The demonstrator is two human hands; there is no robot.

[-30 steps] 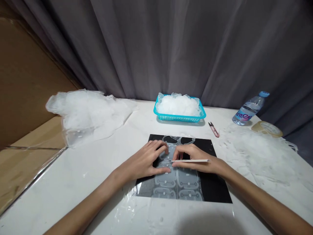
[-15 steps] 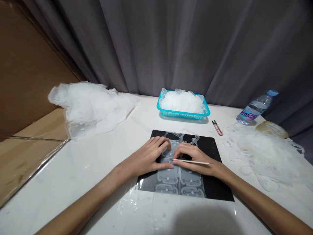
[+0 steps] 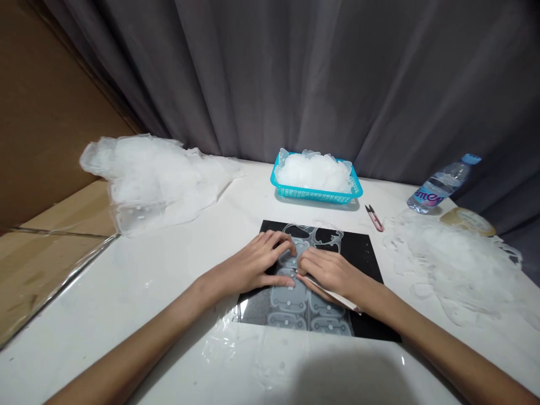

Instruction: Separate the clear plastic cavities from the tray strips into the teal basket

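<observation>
A translucent molded sheet [image 3: 289, 301] with rounded panels lies on a black mat [image 3: 363, 253]. My left hand [image 3: 264, 261] rests over the left side of the sheet, fingers spread, thumb and fingertips touching it. To its right, my right hand [image 3: 329, 273] is closed around a thin white stick-like tool [image 3: 337, 297]. The tool slants from my fingertips down toward my wrist. Its working tip is hidden at my fingers, close to a seam between panels. At the mat's far edge, the sheet has open cut-out frames [image 3: 314, 232].
Behind the mat stands a blue basket [image 3: 316, 196] heaped with translucent pieces. Pink thread snips [image 3: 374, 218] lie right of it. Further right are a water bottle [image 3: 439, 188], a tape roll [image 3: 468, 220] and a scrap pile [image 3: 459, 270]. Stacked translucent sheets [image 3: 160, 174] occupy the back left.
The white tool's rear end has swung down toward me, so it now slants more steeply. My right hand has rolled slightly; my left hand stays in nearly the same place.
</observation>
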